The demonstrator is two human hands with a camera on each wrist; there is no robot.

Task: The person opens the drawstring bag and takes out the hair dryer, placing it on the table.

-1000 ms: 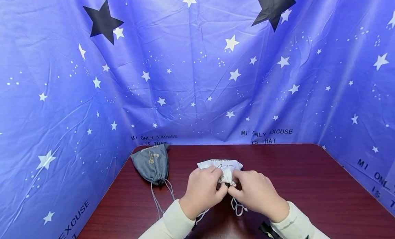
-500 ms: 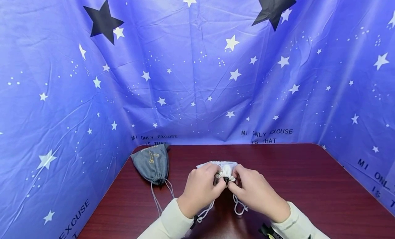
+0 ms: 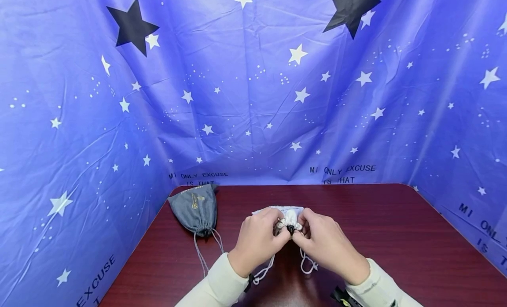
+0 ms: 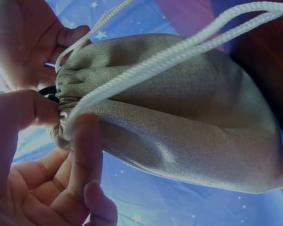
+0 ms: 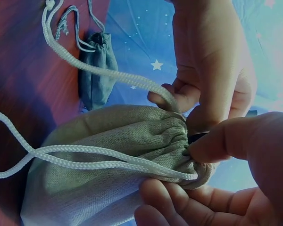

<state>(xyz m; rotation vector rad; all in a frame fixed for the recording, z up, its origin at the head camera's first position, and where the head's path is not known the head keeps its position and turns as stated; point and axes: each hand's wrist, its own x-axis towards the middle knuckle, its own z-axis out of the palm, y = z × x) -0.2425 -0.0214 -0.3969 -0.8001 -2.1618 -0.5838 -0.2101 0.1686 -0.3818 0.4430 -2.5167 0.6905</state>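
Note:
A pale drawstring pouch (image 3: pixel 291 215) is held upright over the table, its gathered neck towards the person. My left hand (image 3: pixel 256 237) pinches the left side of the neck between thumb and fingers. From the other side, the right hand (image 3: pixel 328 242) grips the opposite edge, thumbs close together. Something black (image 3: pixel 291 230) shows inside the slightly parted mouth; what it is I cannot tell. In the left wrist view the pouch's cloth (image 4: pixel 179 117) looks bulged and creased. White cords (image 5: pixel 89 157) trail from both sides of the neck.
A dark grey drawstring pouch (image 3: pixel 194 212) with grey cords lies at the table's far left. The dark red table (image 3: pixel 376 214) is backed by a blue star-printed curtain (image 3: pixel 253 100). Cream sleeves (image 3: pixel 222 280) with black wrist gear lie at the front.
Both hands have lifted a little and tipped the pouch's neck upward, so the mouth shows more and its printed front less. The grey pouch has stayed put.

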